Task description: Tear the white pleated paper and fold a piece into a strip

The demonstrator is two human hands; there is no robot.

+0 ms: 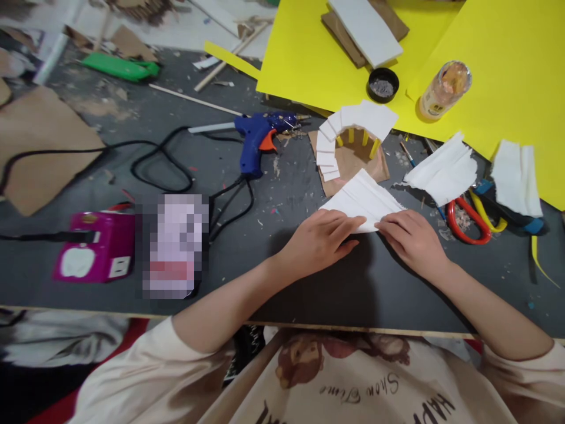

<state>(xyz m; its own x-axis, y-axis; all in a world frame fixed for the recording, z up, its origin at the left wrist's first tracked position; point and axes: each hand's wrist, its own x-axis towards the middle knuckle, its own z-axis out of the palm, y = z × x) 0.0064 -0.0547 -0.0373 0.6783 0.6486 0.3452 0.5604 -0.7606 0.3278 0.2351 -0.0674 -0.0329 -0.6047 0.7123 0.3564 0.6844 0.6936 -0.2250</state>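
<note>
A creased sheet of white tissue (359,197) lies on the dark tabletop in front of me, pinched along its near edge from both sides. My left hand (329,232) grips its left part, thumb and fingers meeting near the middle. My right hand (410,238) holds the right part, fingertips curled on the edge. Just beyond the tissue stands a small curved model (326,144) of white card pieces on yellow posts, set on a brown cardboard base (322,182). To the right lie another crumpled piece of tissue (445,171) and a folded tissue (516,176).
A blue glue gun (256,141) with its black cable lies left of the model. Red-handled scissors (468,221) rest at right. An open jar (444,91) and a black lid (382,85) stand on yellow card (507,53). A purple box (101,247) sits at left.
</note>
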